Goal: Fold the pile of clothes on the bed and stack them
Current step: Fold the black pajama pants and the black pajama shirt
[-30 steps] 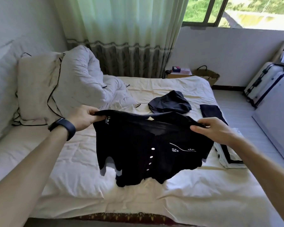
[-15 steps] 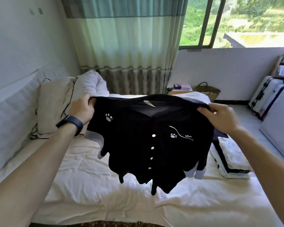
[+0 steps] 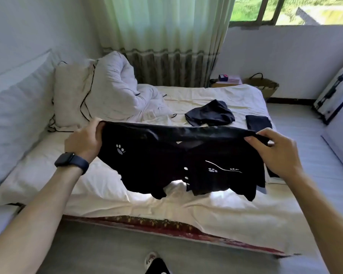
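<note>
A black button shirt with white paw prints hangs stretched over the near half of the bed. My left hand grips its left shoulder and my right hand pinches its right shoulder. The hem dangles just above the sheet. Beyond the shirt lies a crumpled dark garment. To the right of that is a folded dark piece. The stack of folded clothes at the bed's right side is mostly hidden behind my right hand.
A pillow and bunched white duvet fill the bed's far left. A woven basket and a small bedside table stand past the bed. A white suitcase leans at the right wall. My foot is on the floor.
The shirt was lifted from the bed and held up high, and has now come back down with its top edge tipped away. The camera has tilted down and the floor shows.
</note>
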